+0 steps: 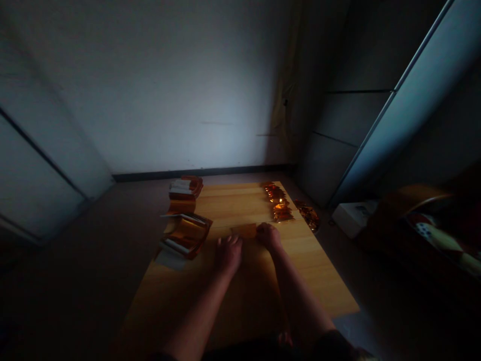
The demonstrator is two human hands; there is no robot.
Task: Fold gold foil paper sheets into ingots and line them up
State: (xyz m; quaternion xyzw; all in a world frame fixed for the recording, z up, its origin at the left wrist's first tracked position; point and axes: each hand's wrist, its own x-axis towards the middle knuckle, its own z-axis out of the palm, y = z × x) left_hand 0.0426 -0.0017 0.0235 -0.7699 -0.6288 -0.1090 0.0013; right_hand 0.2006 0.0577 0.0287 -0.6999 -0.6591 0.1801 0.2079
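A small flat piece of shiny orange-brown film lies on the wooden table between my two hands. My right hand is closed on its right end, fingers pinched together. At the lower left of the film, my left hand rests low over the tabletop with its fingers curled. Whatever is under those fingers is hidden in the dim light. To the left lies a stack of curved orange sheets with pale papers among them. Crinkled orange foil pieces sit in a row at the far right.
The wooden table has another bundle of orange sheets and white paper at its far left corner. Beyond the right edge is a heap of shiny foil and a white box. A wall stands behind.
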